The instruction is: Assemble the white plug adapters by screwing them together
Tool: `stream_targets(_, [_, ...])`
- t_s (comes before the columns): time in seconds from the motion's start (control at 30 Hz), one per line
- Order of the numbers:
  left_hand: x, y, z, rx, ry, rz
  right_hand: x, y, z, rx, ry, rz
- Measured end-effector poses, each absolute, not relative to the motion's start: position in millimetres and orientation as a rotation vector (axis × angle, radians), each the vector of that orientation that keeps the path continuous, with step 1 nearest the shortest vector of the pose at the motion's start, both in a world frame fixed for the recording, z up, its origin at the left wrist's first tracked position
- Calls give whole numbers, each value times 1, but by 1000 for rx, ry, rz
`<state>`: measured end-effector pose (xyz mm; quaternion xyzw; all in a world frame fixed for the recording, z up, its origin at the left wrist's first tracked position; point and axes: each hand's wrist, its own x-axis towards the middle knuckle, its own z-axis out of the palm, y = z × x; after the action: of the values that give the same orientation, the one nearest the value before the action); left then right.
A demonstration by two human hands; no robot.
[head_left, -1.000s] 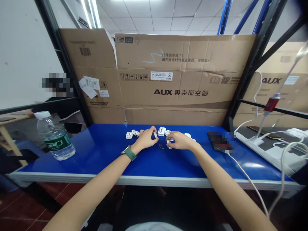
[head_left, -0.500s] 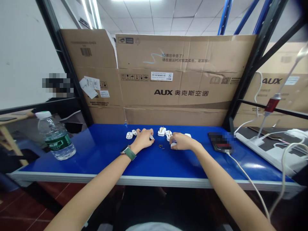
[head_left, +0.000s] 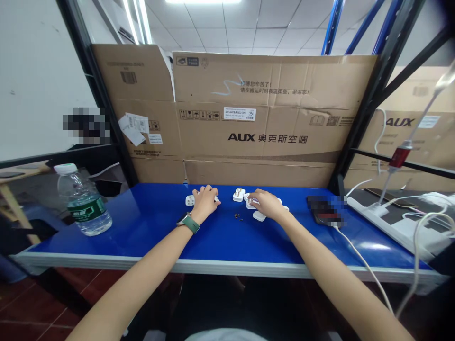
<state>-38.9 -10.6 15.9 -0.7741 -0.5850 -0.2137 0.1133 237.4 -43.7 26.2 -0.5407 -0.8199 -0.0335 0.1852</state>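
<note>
My left hand (head_left: 206, 202), with a watch on a green strap, curls its fingers down over a small white plastic piece (head_left: 216, 199), which is mostly hidden. Just left of it lies a white plug part (head_left: 190, 200) with dark holes. My right hand (head_left: 266, 203) has its fingertips closed on a white plug half (head_left: 250, 202) with metal pins. Beneath that hand a white plug cover (head_left: 259, 216) rests on the table, and more white pieces show behind the wrist. Between the hands are another pinned plug half (head_left: 238, 194) and several small brass-coloured screws (head_left: 237, 216).
A phone (head_left: 325, 211) on a white cable lies at the right of the blue table (head_left: 227, 241). A white power strip (head_left: 387, 227) runs along the right edge. A water bottle (head_left: 84, 201) stands at the left. Cardboard (head_left: 213, 142) walls off the back; a person sits beyond, left.
My right hand has let go of the white cover, left it on the table, and moved up to the pinned plug half. My left hand has shifted slightly left with its small piece.
</note>
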Motion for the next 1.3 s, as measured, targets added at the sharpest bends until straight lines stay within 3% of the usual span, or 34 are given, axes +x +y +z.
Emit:
stream_targets(0.4, [-21,-16,25,-2436,-1434,-1020,232,-47,34,-1368,-2170,-70])
stream_targets(0.57, [-17,-29,37,-2814,-1072,-1258,233,-63,50,-955,-2207,263])
stream_targets(0.83, [-15,-46,42,-3238,-714,-779,222,-78,49,-772,-2500,625])
stream_targets(1.1, [-12,-50,40,-3311,-737,-604,225,-70,51,-476,-1819,1198])
stream_targets(1.3, [-5,-52,34,-3334,-669,-530,214,-70,46,-235,-1536,1354])
